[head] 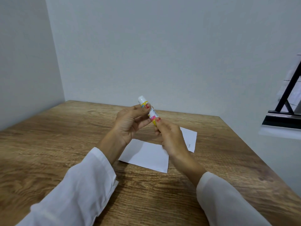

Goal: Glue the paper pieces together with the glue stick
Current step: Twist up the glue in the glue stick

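Note:
A white glue stick [150, 111] with yellow and pink label bands is held tilted in the air above the table, its white cap still on and pointing up and left. My left hand [130, 123] pinches its upper part just below the cap. My right hand [169, 137] grips its lower end. Under the hands lie two white paper pieces: a larger one [146, 156] near the table's middle and a smaller one [189, 138] to its right, partly hidden by my right hand.
The wooden table [65, 152] stands in a corner between pale walls. A dark-framed window [286, 103] is at the right, past the table's right edge.

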